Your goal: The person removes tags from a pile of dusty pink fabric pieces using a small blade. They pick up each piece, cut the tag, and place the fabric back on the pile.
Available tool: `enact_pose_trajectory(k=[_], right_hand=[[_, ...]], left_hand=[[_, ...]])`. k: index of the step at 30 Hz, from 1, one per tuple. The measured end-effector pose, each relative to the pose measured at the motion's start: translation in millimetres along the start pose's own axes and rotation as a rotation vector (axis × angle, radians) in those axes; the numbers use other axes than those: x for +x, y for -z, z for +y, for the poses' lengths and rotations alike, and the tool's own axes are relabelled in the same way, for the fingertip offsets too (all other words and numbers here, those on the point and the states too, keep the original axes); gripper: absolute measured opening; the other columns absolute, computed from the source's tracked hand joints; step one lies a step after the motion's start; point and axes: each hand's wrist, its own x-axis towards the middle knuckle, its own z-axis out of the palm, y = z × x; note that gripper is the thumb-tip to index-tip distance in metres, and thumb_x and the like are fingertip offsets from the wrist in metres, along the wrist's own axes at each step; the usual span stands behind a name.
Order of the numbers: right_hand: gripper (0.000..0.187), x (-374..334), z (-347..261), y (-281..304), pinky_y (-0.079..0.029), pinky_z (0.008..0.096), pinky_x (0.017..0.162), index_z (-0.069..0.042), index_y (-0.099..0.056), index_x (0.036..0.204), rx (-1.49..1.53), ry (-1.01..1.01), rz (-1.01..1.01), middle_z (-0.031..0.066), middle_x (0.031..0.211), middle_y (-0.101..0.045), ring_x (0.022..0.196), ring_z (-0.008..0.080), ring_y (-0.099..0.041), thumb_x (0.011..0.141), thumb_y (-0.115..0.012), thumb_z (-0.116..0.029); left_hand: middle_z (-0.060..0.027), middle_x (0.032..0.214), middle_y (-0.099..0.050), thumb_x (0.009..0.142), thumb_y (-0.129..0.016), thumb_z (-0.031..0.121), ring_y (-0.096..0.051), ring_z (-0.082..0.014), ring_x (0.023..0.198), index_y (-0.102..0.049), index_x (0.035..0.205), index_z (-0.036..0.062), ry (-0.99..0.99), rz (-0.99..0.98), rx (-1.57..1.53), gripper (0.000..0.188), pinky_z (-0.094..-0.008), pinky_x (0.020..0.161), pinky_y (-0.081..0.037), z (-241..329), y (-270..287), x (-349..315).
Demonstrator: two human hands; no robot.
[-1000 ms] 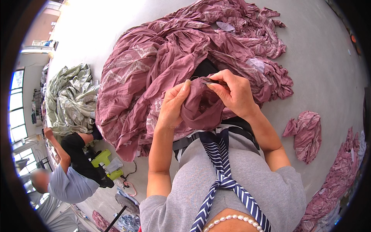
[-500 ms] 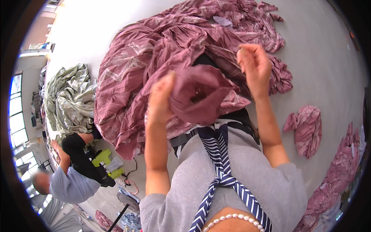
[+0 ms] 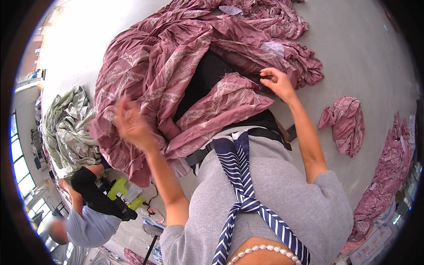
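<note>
A large heap of mauve patterned fabric [image 3: 145, 66] spreads over the floor in front of me, and one fold of mauve cloth [image 3: 221, 104] lies across my lap. My left hand [image 3: 131, 123], blurred by motion, is over the left side of the heap with its fingers spread. Beside it a smeared edge of mauve cloth [image 3: 96, 131] shows; I cannot tell whether they touch. My right hand [image 3: 279, 85] hovers by the heap's right side, thumb and forefinger apart, nothing visible between them. Dark trousers [image 3: 201, 79] show between the folds.
A small mauve bundle [image 3: 349, 126] lies on the grey floor at right, with a longer mauve pile [image 3: 382, 176] farther out. At left sit a pale green fabric heap [image 3: 70, 128], a bent-over person [image 3: 92, 221] and a lime-green object [image 3: 118, 189].
The rounded mauve cloth piece has left the space between my hands. My left hand has swung left and opened; my right hand has moved slightly left and down, its fingers parting.
</note>
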Motion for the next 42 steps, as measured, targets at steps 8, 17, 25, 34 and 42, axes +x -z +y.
enact_pose_trajectory(k=[8, 17, 25, 34, 42], right_hand=[[0.028, 8.9, -21.0, -54.8, -0.04, 0.0177, 0.06, 0.001, -0.063, 0.101, -0.015, 0.113, 0.054, -0.0034, 0.079, -0.06, 0.067, 0.0019, -0.047, 0.08, -0.073, -0.015], [0.022, 67.9, -36.1, -49.2, -0.046, 0.0282, 0.06, -0.002, -0.064, 0.079, 0.037, 0.022, 0.262, 0.0046, 0.067, -0.064, 0.063, 0.0111, -0.059, 0.08, -0.071, -0.024], [0.032, 9.5, 64.4, 48.6, -0.052, 0.0363, 0.07, -0.004, -0.065, 0.099, -0.591, -0.18, 0.214, 0.0133, 0.088, -0.069, 0.081, 0.0264, -0.068, 0.076, -0.073, -0.025], [0.026, 34.5, -78.8, -74.3, -0.048, 0.0269, 0.065, -0.005, -0.066, 0.098, -0.313, 0.5, -0.043, 0.0056, 0.091, -0.064, 0.073, 0.0151, -0.061, 0.077, -0.072, -0.02], [0.033, 66.9, -88.1, -84.0, -0.048, 0.0318, 0.063, 0.001, -0.066, 0.083, -0.34, 0.251, -0.629, 0.0095, 0.074, -0.066, 0.069, 0.0198, -0.063, 0.076, -0.073, -0.031]], left_hand=[[-0.0117, 0.098, -0.061, 0.075, -0.073, 0.019, -0.057, -0.027, 0.097, -0.063, 0.102, 0.0061, -0.093, -0.653, 0.147, 0.032, -0.0356, 0.084, -0.046, 28.1, -105.8, -95.0], [-0.0024, 0.06, -0.055, 0.078, -0.075, 0.02, -0.048, -0.0087, 0.053, -0.059, 0.093, 0.0015, 0.323, -0.749, -0.048, 0.029, -0.025, 0.05, -0.039, 16.1, -115.5, -102.1], [0.0023, 0.06, -0.054, 0.075, -0.076, 0.012, -0.044, -0.0021, 0.055, -0.063, 0.087, 0.0016, 0.458, -0.876, -0.221, 0.02, -0.0199, 0.05, -0.036, 4.0, -87.3, -75.3], [-0.0089, 0.065, -0.058, 0.072, -0.072, 0.008, -0.056, -0.0213, 0.056, -0.063, 0.094, 0.0078, 0.153, -0.89, -0.008, 0.024, -0.0319, 0.055, -0.045, 14.5, -79.4, -76.4], [-0.0085, 0.078, -0.064, 0.074, -0.073, 0.012, -0.064, -0.0208, 0.07, -0.064, 0.098, 0.0049, -0.05, -0.842, 0.027, 0.026, -0.029, 0.064, -0.049, 13.8, -86.0, -74.4]])
